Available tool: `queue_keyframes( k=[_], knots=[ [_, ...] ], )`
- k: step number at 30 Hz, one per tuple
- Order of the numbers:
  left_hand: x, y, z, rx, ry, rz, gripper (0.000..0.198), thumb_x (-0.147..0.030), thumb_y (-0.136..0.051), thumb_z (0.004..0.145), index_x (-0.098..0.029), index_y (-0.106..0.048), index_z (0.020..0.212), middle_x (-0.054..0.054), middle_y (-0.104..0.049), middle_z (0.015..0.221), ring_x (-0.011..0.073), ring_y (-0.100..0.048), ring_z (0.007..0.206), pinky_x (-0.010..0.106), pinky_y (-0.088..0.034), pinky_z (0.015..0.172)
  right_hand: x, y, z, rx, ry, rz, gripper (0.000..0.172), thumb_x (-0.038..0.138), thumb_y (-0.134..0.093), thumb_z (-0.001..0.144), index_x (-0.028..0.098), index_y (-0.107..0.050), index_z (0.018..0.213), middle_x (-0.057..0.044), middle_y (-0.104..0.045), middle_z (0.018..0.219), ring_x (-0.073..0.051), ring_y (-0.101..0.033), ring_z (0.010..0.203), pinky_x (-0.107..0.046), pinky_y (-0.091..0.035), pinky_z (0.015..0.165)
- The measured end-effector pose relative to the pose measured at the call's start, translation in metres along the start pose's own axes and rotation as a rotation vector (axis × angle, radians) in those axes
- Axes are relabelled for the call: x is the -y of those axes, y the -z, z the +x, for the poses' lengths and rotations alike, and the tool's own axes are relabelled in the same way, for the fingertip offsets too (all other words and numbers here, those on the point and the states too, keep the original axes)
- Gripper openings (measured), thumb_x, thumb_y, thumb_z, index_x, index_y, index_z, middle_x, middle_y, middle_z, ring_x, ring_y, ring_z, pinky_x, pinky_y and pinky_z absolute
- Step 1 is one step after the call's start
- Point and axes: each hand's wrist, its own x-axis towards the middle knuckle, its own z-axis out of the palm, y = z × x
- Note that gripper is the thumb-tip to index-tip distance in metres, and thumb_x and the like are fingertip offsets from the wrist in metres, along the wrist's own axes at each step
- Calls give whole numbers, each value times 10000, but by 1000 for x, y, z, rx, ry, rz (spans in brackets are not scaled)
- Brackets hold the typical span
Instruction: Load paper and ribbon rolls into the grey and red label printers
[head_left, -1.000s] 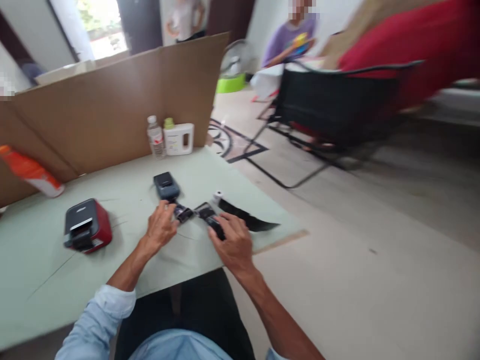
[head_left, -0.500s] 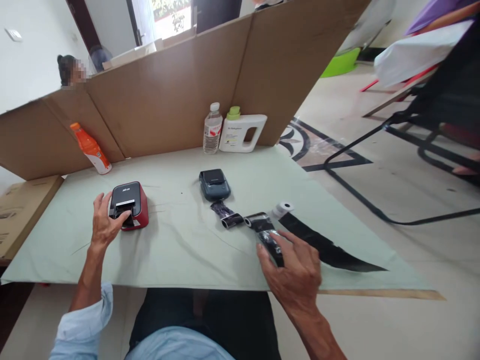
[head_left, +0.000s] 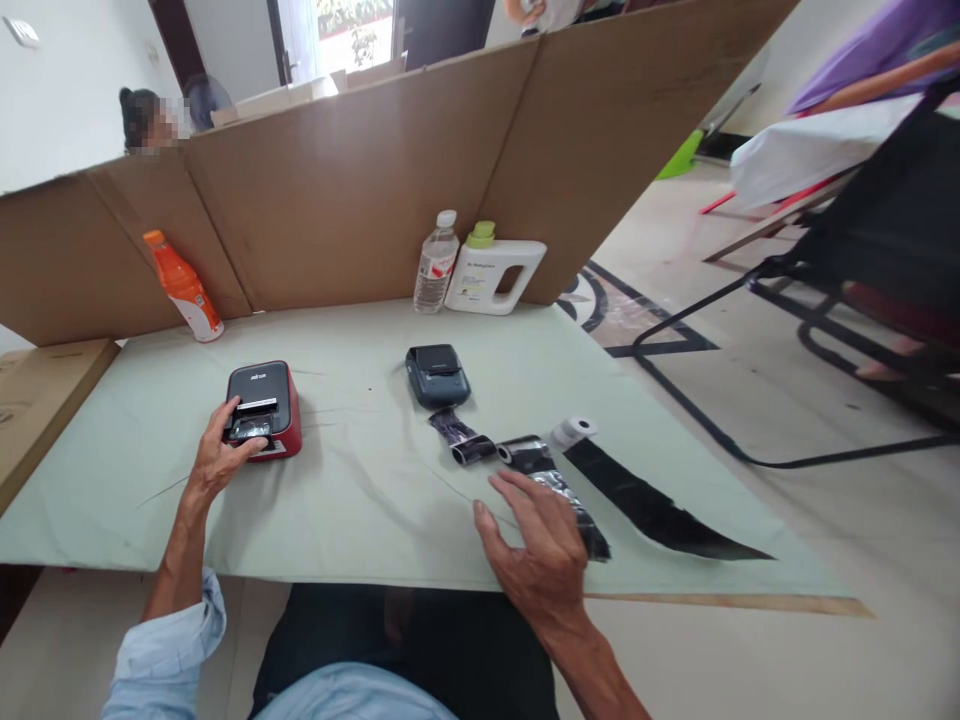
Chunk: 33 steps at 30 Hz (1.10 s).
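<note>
The person's left hand point(head_left: 216, 460) is grasping the front of a red-and-black device point(head_left: 259, 383), thumb on the near right of its dark front part, fingers on the left. The right hand point(head_left: 541, 550) is hovering loose and spread, apparently holding nothing; whether it is touching the glossy black strip point(head_left: 591, 532) partly behind it is hard to tell. The step in hand seems to be taking hold of the device's front; the next move is probably calling for a steady left grip and a free right hand. Beyond the right hand, a white roll point(head_left: 574, 432) is trailing a matte black strip point(head_left: 664, 505) rightward. Farther off, between both hands, a blue-grey device point(head_left: 439, 376) is sitting on the worktop point(head_left: 352, 530), a short dark roll point(head_left: 474, 450) lying before it. Farthest out, bottles point(head_left: 436, 265) are standing against a cardboard screen point(head_left: 360, 190).
</note>
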Motion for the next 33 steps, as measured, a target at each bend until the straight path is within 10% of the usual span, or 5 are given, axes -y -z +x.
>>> queue_keyframes(
  k=[8, 16, 33],
  knots=[
    [8, -6, -2, -30, -18, -7, 994, -420, -929, 660, -204, -530, 1544, 160, -546, 1574, 369, -538, 1453, 509, -415, 1246, 52, -50, 17, 361, -34, 335, 545, 299, -619, 1008, 202, -540, 1539, -178, -696, 1401, -331, -668, 1304, -551, -571, 1097],
    [13, -17, -7, -126, 125, -151, 1346, -392, -1003, 564, -185, -275, 1678, 204, -502, 1608, 393, -538, 1461, 525, -439, 1231, 100, -129, 48, 942, 5, 674, 957, 428, -711, 973, 197, -166, 1724, -186, -262, 1762, -337, -299, 1632, -569, -342, 1310],
    [-6, -24, -11, -93, 89, -270, 999, -364, -956, 605, -148, -533, 1484, 157, -736, 1323, 332, -731, 1193, 495, -582, 1077, 117, -161, 47, 887, -19, 789, 1081, 457, -734, 964, 190, -19, 1730, -225, -246, 1762, -370, -321, 1618, -594, -342, 1292]
  ],
)
